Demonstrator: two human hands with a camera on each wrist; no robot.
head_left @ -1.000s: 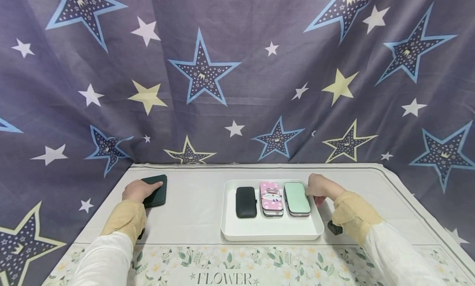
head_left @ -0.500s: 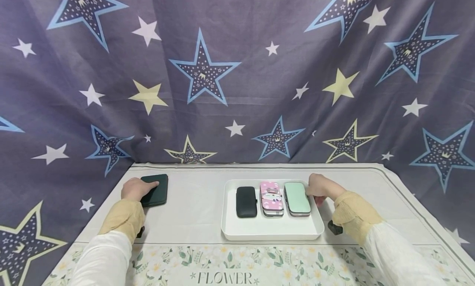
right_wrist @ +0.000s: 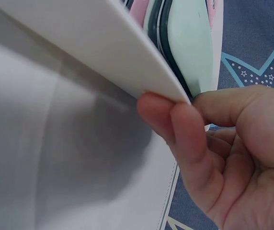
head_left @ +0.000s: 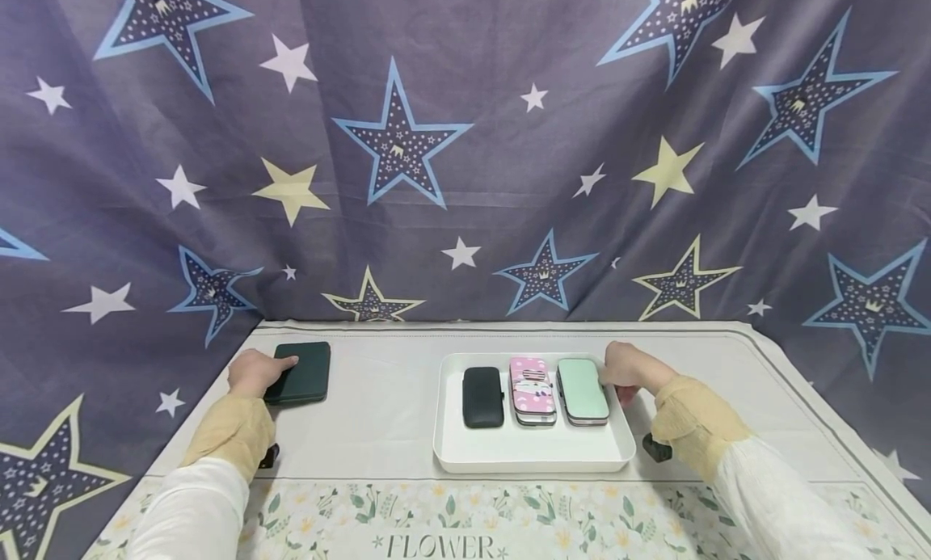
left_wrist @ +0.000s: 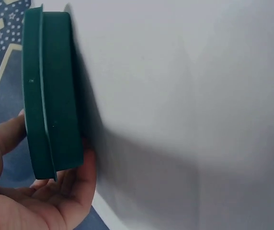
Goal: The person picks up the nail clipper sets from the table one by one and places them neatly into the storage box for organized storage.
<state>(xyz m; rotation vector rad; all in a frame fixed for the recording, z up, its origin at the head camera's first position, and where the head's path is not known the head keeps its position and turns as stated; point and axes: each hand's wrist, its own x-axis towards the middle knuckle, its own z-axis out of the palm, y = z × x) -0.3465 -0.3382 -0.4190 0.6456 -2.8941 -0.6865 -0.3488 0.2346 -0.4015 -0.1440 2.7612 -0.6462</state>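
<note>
At the table's left side, my left hand (head_left: 252,372) holds a flat dark green case (head_left: 304,372) by its left edge, thumb on top. The left wrist view shows the green case (left_wrist: 55,96) edge-on, with a seam along its side and my fingers (left_wrist: 86,177) curled at its lower end. My right hand (head_left: 627,369) pinches the right rim of a white tray (head_left: 534,465). In the right wrist view, thumb and fingers (right_wrist: 192,134) close on that rim. A mint green case (head_left: 582,389) lies in the tray close by.
A black case (head_left: 482,397) and a pink patterned case (head_left: 532,386) also lie in the tray. The table's light cloth (head_left: 378,414) has a floral band at the front. A star-patterned curtain (head_left: 465,204) hangs behind the table.
My left hand has shifted slightly to the left, and its thumb reaches less far over the green case, so more of the top shows. My right hand and the tray look unmoved.
</note>
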